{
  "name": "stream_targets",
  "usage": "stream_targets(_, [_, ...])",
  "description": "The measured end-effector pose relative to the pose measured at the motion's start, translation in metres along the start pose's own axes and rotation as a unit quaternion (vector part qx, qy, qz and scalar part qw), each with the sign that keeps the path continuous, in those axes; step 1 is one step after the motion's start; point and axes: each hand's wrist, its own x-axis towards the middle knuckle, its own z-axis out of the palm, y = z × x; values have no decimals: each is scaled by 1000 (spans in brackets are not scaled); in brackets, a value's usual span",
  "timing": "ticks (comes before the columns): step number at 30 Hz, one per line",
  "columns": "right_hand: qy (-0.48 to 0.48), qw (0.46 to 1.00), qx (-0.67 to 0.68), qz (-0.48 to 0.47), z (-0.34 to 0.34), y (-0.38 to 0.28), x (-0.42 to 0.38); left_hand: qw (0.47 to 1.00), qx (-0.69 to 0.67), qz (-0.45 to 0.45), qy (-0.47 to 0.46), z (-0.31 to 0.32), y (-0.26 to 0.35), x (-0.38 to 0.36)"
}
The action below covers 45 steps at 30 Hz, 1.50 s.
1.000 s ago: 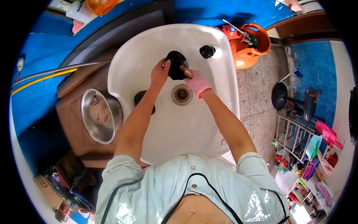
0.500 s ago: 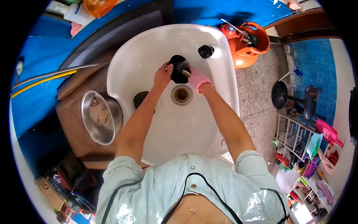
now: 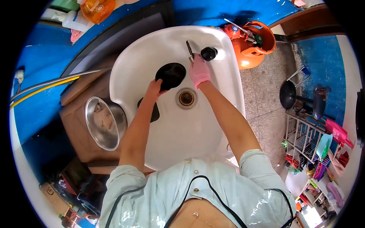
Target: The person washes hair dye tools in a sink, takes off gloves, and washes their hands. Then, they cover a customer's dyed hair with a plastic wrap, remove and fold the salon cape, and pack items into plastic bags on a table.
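Inside the white wash basin (image 3: 178, 140), my left hand (image 3: 155, 89) grips the lower left rim of a black bowl (image 3: 171, 75), which it holds tilted up and left of the drain (image 3: 186, 98). In a pink glove, my right hand (image 3: 199, 69) is closed on a slim dark brush (image 3: 189, 48) that points toward the back of the basin. Right beside that glove is a round black fitting (image 3: 208, 53). A dark flat piece (image 3: 155, 113) lies partly hidden under my left forearm.
A metal bowl (image 3: 102, 123) rests on the brown padded seat (image 3: 78, 125) to the left. Beyond the basin's right rim stands an orange gas cylinder (image 3: 251, 57). Farther right are a black stool (image 3: 287, 95) and a metal rack (image 3: 302, 133).
My hands have moved apart: the left brings the black bowl left and slightly down, while the right carries the brush up, away from the bowl.
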Motion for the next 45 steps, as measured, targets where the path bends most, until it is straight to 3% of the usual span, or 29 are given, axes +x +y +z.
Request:
stream_targets(1, [2,1000,1,1,2,0,1,989,-115,-89,-3,-1,-4,-1])
stream_targets(2, [30,999,34,-30,3,0,2,990,-115,-88,-3,-1,-8,0])
stream_targets(4, [57,994,68,-66,0,-5,2,934,-302,-177,-66,6,-15,3])
stream_targets(6, [-112,983,146,15,-25,-20,-24,905,-374,-183,-81,21,-19,10])
stream_targets(8, [-99,971,213,34,-38,-21,-49,867,-450,-189,-97,39,-30,27])
stream_targets(10, [-87,955,279,51,-53,-20,-65,766,-570,-169,-245,57,-41,47])
stream_targets(13, [-91,910,384,125,-74,-11,-80,733,-616,-146,-247,92,-30,44])
stream_targets(16, [-105,934,334,69,-73,2,-88,735,-635,-86,-223,122,-37,55])
stream_targets(17, [-101,950,293,40,-72,1,-88,755,-620,-147,-155,130,-34,60])
stream_targets(18, [-96,963,251,11,-71,-1,-87,755,-620,-146,-156,130,-33,63])
stream_targets(20, [-93,971,220,7,-73,-11,-72,792,-600,-87,-66,125,-36,68])
stream_targets(21, [-91,978,189,5,-72,-16,-63,819,-569,4,-73,112,-39,66])
stream_targets(22, [-90,978,190,6,-66,-19,-55,872,-487,42,7,100,-28,44])
stream_targets(24, [23,992,95,-75,-53,-26,-35,938,-333,81,48,68,-33,32])
stream_targets(25, [21,992,97,-73,-44,-22,-24,976,-143,132,98,54,-41,34])
stream_targets(26, [-7,998,51,-43,-33,-17,-17,973,53,173,144,44,-48,29])
stream_targets(28, [-39,999,4,-15,-25,-14,-20,981,84,146,99,30,-53,18])
stream_targets(30, [-213,975,3,65,-32,-19,-26,985,109,123,51,17,-44,6])
stream_targets(31, [-181,983,26,-11,-29,-12,-35,988,120,98,15,11,-40,2])
stream_targets(32, [-184,983,21,-11,-40,-16,-43,989,129,72,-23,8,-36,-7])
stream_targets(33, [-207,968,130,60,-52,-21,-52,990,124,69,-25,7,-33,-17])
stream_targets(34, [-225,936,236,130,-66,-28,-60,972,205,111,6,6,-24,-33])
stream_targets(35, [-194,921,308,140,-81,-37,-70,945,285,153,37,5,-16,-48])
stream_targets(36, [-193,922,307,139,-92,-40,-80,946,284,154,37,5,-13,-60])
stream_targets(38, [-113,926,340,121,-112,-44,-102,855,391,321,113,6,-13,-84])
stream_targets(40, [-94,934,327,111,-126,-43,-127,836,401,363,89,3,-18,-97])
stream_targets(42, [-73,941,314,102,-135,-38,-149,697,510,492,106,1,-24,-114])
stream_targets(44, [26,957,286,36,-136,-27,-167,664,525,524,100,-6,-31,-129])
stream_targets(45, [50,946,315,54,-134,-24,-172,625,541,556,86,-11,-35,-133])
